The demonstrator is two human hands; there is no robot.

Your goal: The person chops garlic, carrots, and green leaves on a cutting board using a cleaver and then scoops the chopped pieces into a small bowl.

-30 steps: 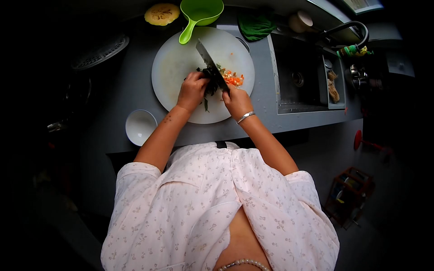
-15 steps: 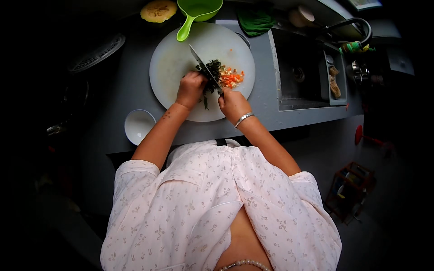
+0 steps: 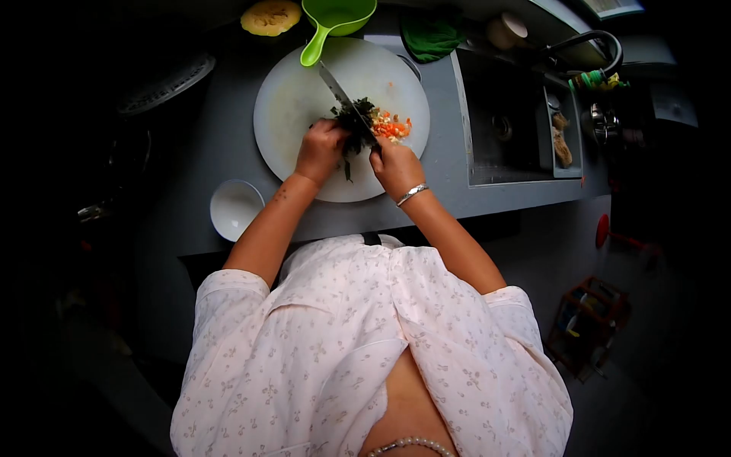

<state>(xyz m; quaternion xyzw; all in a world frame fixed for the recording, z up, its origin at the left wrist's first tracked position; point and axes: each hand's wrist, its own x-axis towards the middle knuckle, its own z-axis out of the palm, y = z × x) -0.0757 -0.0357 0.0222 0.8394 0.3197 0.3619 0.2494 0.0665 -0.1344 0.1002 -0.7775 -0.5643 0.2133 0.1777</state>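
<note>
Greens apparently pinched by left hand; right hand tight round knife, now farther forward.

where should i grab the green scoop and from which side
Likely best by the handle of the green scoop, coming from the near side: the handle is slim and points back toward the person, over the white board. Mind the knife, whose tip shows close by.

Arms out front, my left hand curled at eleven o'clock, right hand clenched just past twelve!
</note>
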